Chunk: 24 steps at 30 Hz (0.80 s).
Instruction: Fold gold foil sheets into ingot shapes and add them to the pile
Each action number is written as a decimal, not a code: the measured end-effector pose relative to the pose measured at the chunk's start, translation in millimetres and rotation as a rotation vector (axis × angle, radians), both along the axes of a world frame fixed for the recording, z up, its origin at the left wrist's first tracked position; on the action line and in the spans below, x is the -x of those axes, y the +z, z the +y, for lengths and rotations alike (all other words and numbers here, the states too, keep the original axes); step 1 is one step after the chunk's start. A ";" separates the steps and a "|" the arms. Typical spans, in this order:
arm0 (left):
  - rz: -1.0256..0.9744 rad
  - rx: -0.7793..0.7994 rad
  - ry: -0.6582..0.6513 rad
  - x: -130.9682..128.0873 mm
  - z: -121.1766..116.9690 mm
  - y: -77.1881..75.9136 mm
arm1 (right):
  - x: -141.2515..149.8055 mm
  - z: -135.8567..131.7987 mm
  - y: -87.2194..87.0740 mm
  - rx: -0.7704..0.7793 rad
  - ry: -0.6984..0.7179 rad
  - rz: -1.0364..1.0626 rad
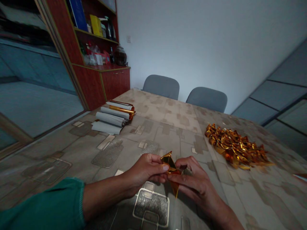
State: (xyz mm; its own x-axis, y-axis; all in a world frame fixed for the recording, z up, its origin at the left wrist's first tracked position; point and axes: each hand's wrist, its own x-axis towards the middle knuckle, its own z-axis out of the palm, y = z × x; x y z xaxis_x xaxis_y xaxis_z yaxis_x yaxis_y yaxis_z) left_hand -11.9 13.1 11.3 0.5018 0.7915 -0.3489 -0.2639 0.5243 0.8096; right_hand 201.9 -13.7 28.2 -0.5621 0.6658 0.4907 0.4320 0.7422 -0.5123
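Note:
Between my two hands, just above the table near its front, is a folded piece of gold foil paper (pixel 174 188) with pointed corners at top and bottom. My left hand (pixel 150 167) pinches its left side, thumb on top. My right hand (pixel 195 179) grips the right side, its fingers bent around the foil and partly covering it. To the right lies a pile of folded gold foil pieces (pixel 236 145). Farther off on the left is a stack of rolled or curled paper sheets (pixel 111 116), pale grey outside and gold inside.
A patterned cloth covers the table (pixel 165 110). Two grey chairs (pixel 161 86) stand at its far side by the white wall. A red-brown cabinet (pixel 115 81) with bottles and boxes is at the back left, beside a glass partition (pixel 38 95).

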 end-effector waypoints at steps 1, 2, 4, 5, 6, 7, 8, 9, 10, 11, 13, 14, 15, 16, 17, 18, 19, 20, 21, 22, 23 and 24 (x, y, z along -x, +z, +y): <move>0.006 -0.012 0.007 -0.7 -0.7 -0.5 | 0.8 0.3 -0.1 0.031 0.005 0.030; 0.006 -0.021 0.011 -1.6 -1.4 -1.1 | 2.2 0.5 -0.4 0.066 0.005 0.066; -0.007 -0.029 0.010 -3.4 -2.6 -2.2 | 6.5 0.8 -1.5 0.149 -0.017 0.140; -0.016 -0.031 0.010 -4.2 -3.0 -2.7 | 9.0 0.9 -2.6 0.187 -0.034 0.186; -0.022 -0.036 0.012 -4.8 -3.3 -3.3 | 11.4 0.9 -4.1 0.226 -0.056 0.236; -0.024 -0.043 0.014 -5.3 -3.6 -3.8 | 13.7 0.9 -5.9 0.265 -0.085 0.285; -0.023 -0.054 0.016 -5.6 -3.7 -4.4 | 15.5 0.8 -7.9 0.301 -0.119 0.332; -0.019 -0.068 0.017 -5.8 -3.7 -5.1 | 16.8 0.7 -10.1 0.337 -0.155 0.367; -0.014 -0.085 0.014 -5.9 -3.7 -5.7 | 17.5 0.7 -12.2 0.370 -0.194 0.388; -0.010 -0.102 0.007 -6.0 -3.6 -6.4 | 17.8 0.6 -14.1 0.401 -0.228 0.393; 0.000 -0.137 -0.009 -6.2 -3.5 -7.5 | 17.3 0.8 -17.0 0.446 -0.283 0.375; 0.011 -0.152 -0.015 -6.5 -3.5 -7.8 | 16.9 1.0 -17.8 0.459 -0.303 0.357; 0.022 -0.164 -0.021 -6.8 -3.5 -8.0 | 16.6 1.3 -18.3 0.461 -0.320 0.339; 0.033 -0.175 -0.026 -7.2 -3.7 -8.0 | 16.5 1.7 -18.5 0.450 -0.331 0.321; 0.041 -0.185 -0.030 -7.5 -3.8 -8.1 | 16.6 2.0 -18.4 0.429 -0.338 0.299; 0.046 -0.195 -0.035 -7.8 -4.0 -8.2 | 16.9 2.2 -18.2 0.400 -0.343 0.276; 0.048 -0.206 -0.038 -8.1 -4.2 -8.4 | 17.2 2.3 -18.0 0.368 -0.346 0.253; 0.047 -0.217 -0.042 -8.3 -4.4 -8.9 | 17.6 2.3 -17.8 0.336 -0.349 0.230; 0.049 -0.227 -0.045 -8.4 -4.6 -9.6 | 18.0 2.1 -17.6 0.310 -0.351 0.208; 0.055 -0.237 -0.048 -8.5 -4.7 -10.5 | 18.2 1.9 -17.4 0.291 -0.352 0.187; 0.064 -0.246 -0.051 -8.5 -4.8 -11.5 | 18.4 1.6 -17.3 0.277 -0.351 0.170; 0.076 -0.256 -0.054 -8.5 -4.9 -12.5 | 18.5 1.3 -17.1 0.269 -0.347 0.157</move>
State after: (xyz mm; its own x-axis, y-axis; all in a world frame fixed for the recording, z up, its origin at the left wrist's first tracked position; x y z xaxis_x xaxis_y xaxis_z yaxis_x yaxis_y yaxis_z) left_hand -3.4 8.2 -1.2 0.5256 0.8317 -0.1791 -0.1741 0.3112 0.9342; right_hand 183.4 -12.4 11.1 -0.2168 0.9164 0.3364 0.5331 0.3999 -0.7456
